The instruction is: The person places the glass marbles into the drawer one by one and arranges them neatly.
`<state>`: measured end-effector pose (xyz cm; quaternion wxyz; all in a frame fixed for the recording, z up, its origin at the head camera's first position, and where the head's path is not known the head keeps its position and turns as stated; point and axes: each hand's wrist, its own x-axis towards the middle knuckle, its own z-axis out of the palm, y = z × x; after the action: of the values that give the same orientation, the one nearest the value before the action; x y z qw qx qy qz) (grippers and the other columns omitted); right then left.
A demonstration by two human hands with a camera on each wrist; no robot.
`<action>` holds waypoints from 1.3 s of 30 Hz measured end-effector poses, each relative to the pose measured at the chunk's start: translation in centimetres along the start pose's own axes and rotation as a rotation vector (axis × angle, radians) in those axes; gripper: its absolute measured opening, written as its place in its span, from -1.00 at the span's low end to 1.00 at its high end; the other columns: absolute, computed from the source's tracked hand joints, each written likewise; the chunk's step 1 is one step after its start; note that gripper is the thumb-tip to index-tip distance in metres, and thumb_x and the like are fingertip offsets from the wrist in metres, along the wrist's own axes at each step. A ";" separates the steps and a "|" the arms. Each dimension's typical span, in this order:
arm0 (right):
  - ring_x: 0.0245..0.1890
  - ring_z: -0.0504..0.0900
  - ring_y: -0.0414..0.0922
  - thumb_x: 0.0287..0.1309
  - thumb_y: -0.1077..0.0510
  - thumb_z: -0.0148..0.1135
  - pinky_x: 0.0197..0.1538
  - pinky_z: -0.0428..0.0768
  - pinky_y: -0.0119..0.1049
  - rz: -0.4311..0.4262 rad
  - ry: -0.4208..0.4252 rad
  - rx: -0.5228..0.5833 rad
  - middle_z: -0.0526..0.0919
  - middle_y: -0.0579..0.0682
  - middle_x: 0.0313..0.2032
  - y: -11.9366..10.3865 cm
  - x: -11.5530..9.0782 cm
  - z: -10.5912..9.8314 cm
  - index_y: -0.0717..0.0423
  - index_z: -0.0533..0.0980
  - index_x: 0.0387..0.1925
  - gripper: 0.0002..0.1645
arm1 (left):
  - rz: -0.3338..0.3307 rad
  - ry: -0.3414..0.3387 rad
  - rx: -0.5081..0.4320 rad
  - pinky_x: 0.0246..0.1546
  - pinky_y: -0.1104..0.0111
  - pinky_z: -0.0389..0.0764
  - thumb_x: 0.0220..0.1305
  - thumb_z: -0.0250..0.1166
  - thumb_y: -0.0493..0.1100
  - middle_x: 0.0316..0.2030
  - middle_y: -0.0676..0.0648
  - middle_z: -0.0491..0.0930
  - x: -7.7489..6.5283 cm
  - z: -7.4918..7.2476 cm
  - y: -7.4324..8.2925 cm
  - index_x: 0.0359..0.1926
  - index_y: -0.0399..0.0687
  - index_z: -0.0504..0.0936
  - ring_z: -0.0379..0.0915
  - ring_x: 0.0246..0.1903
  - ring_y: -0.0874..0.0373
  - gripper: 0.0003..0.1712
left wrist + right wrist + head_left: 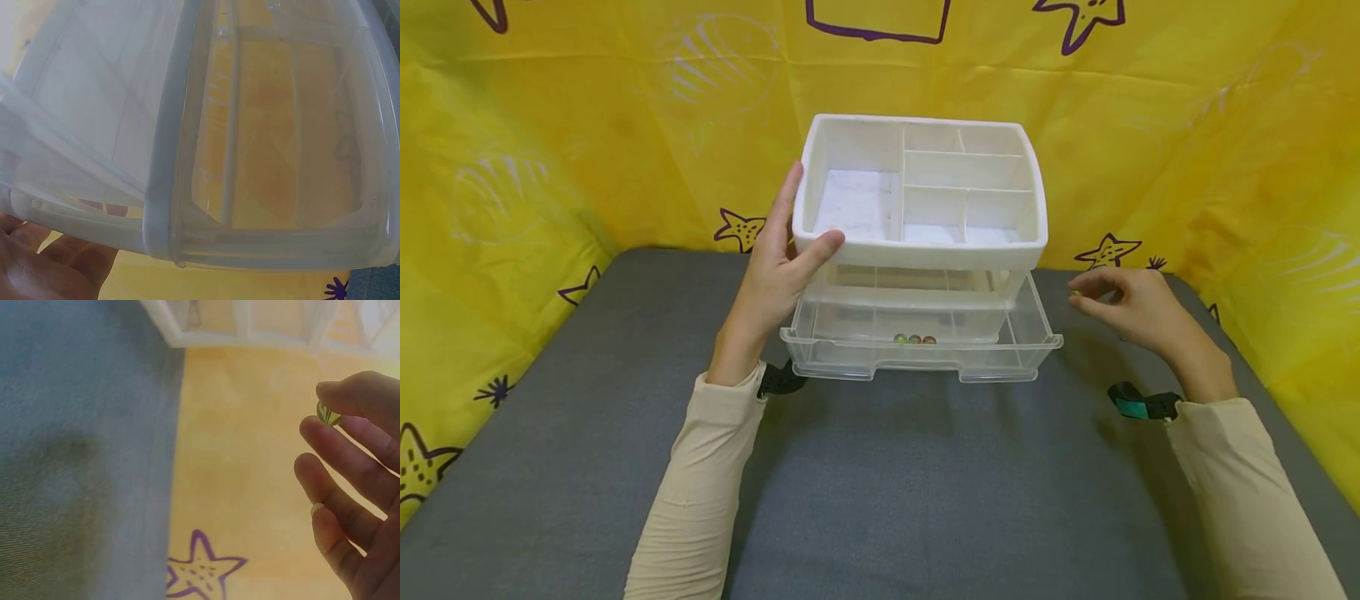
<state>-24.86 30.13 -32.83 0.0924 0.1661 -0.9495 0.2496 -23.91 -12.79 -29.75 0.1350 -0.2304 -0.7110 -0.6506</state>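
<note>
A white plastic drawer organizer [917,257], its top divided into compartments, stands on the grey table. My left hand [775,262] holds its upper left side, thumb over the front rim and fingers along the side. Below, a clear drawer [917,367] is pulled out toward me, and three marbles [914,339] lie in a row inside near its front. To the right of the drawer, apart from it, my right hand [1131,308] pinches a green marble [327,414] between thumb and index finger. In the left wrist view, the left fingers [75,259] touch the organizer.
A yellow cloth [647,125] with purple starfish drawings hangs behind and at both sides. Grey cloth covers the table [917,483]. Each wrist wears a dark strap, and the right strap [1138,406] has a teal patch.
</note>
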 end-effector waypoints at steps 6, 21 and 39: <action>-0.40 0.48 -0.56 0.18 0.17 0.38 -0.31 0.42 -0.68 -0.038 0.022 0.003 0.75 0.11 -0.27 -1.5 -0.3 -0.6 0.16 0.68 -0.14 -0.78 | -0.005 -0.003 0.004 -0.01 0.48 0.58 0.36 0.25 -0.26 0.40 -0.17 0.21 0.0 0.0 0.1 0.59 0.12 -0.10 0.34 0.09 0.06 -0.04; -0.34 0.49 -0.60 0.04 0.30 0.46 -0.24 0.42 -0.73 -0.224 0.102 0.004 0.74 -0.02 -0.36 -4.3 -0.5 -1.6 0.06 0.71 -0.22 -0.77 | -0.008 -0.006 -0.006 0.01 0.47 0.58 0.36 0.25 -0.26 0.41 -0.16 0.19 0.0 0.0 0.1 0.59 0.20 -0.09 0.34 0.11 0.05 -0.05; -0.30 0.48 -0.65 -0.17 0.43 0.53 -0.17 0.42 -0.75 -0.393 0.209 -0.021 0.69 -0.15 -0.41 -7.0 -1.4 -2.7 0.10 0.71 -0.28 -0.66 | -0.011 -0.005 -0.018 0.01 0.48 0.57 0.37 0.24 -0.27 0.45 -0.15 0.16 0.0 0.0 0.1 0.59 0.18 -0.08 0.35 0.11 0.05 -0.06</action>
<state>-20.76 26.16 -27.81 0.2390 0.3203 -0.8866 0.2329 -23.84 -12.78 -29.68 0.1276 -0.2293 -0.7067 -0.6570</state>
